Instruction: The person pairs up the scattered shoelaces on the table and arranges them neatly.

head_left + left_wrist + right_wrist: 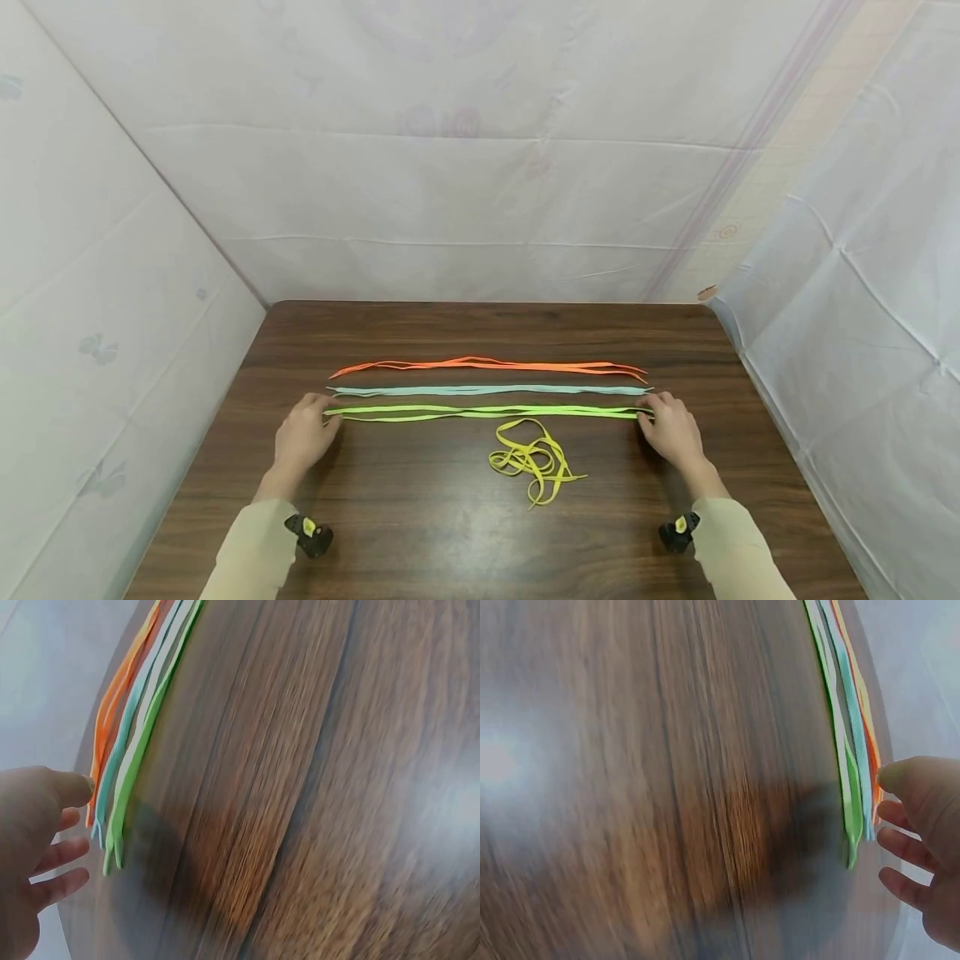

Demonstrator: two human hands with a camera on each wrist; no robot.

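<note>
A bright green shoelace (480,411), folded into several strands, lies stretched across the table between the two hands. My left hand (303,431) is at its left end, and my right hand (672,427) is at its right end. Both wrist views show relaxed, spread fingers, with the green lace's tips lying free on the wood. Just beyond runs a pale blue shoelace (487,390), also straightened. Farther back lies an orange shoelace (480,364), its strands slightly parted. On the near side, a yellow shoelace (543,467) sits in a loose tangle.
The dark wood-grain table (420,533) has rounded far corners. Pale sheeting (465,192) hangs behind it and along both sides. A small black device with a yellow mark (309,536) is worn at the left wrist, and a matching device (679,532) at the right.
</note>
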